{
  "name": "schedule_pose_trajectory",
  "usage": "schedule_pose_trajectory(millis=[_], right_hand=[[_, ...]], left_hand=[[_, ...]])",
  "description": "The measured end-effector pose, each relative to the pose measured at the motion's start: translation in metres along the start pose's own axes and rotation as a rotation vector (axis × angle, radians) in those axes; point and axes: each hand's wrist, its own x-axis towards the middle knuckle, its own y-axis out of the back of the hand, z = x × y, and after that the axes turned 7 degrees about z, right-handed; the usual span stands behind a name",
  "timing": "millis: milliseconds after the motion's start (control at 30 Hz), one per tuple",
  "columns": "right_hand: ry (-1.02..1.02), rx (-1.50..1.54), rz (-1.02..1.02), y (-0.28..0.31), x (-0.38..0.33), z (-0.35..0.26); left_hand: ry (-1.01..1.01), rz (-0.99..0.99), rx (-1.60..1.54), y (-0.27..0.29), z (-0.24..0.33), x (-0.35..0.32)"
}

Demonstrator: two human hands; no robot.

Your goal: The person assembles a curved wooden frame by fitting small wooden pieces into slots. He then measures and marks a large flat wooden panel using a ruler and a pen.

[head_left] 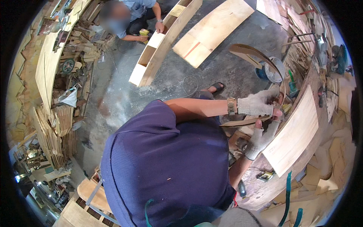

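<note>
A thin, flexible brown strip (279, 68) bends in a long arc beyond my hands. My left hand (257, 104), in a pale fingerless work glove with a watch at the wrist, is closed around it at the bench edge. My right hand (262, 138), gloved alike, pinches the strip close by, its thumb and fingers bent. Another stretch of strip (244, 122) runs back from my fingers toward my body; whether it is the same piece I cannot tell. Beside my right hand, a pale curved wooden panel (293, 130) lies on the workbench (257, 193).
A tape measure (266, 175) and a dark-handled tool (242, 188) lie on the bench. Beyond it stands a bucket (273, 72). A co-worker (138, 15) crouches at a long wooden box frame (160, 47), beside a flat panel (213, 32). Wood scraps (62, 125) are piled at left.
</note>
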Motion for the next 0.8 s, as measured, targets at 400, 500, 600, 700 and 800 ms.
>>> schedule_pose_trajectory(millis=[400, 500, 600, 700, 800], right_hand=[[-0.156, 0.125, 0.028, 0.026, 0.161, 0.02], [-0.187, 0.162, 0.028, 0.033, 0.184, 0.03], [-0.206, 0.21, 0.043, 0.043, 0.201, 0.042], [-0.23, 0.321, 0.077, 0.058, 0.211, 0.054], [-0.279, 0.454, 0.122, 0.082, 0.221, 0.071]], left_hand=[[0.112, 0.071, 0.064, -0.008, 0.004, 0.158], [0.049, 0.11, 0.131, -0.014, -0.004, 0.181], [-0.028, 0.127, 0.178, -0.022, -0.01, 0.201], [-0.025, 0.111, 0.168, -0.034, -0.014, 0.218], [-0.027, 0.048, 0.215, -0.051, -0.016, 0.234]])
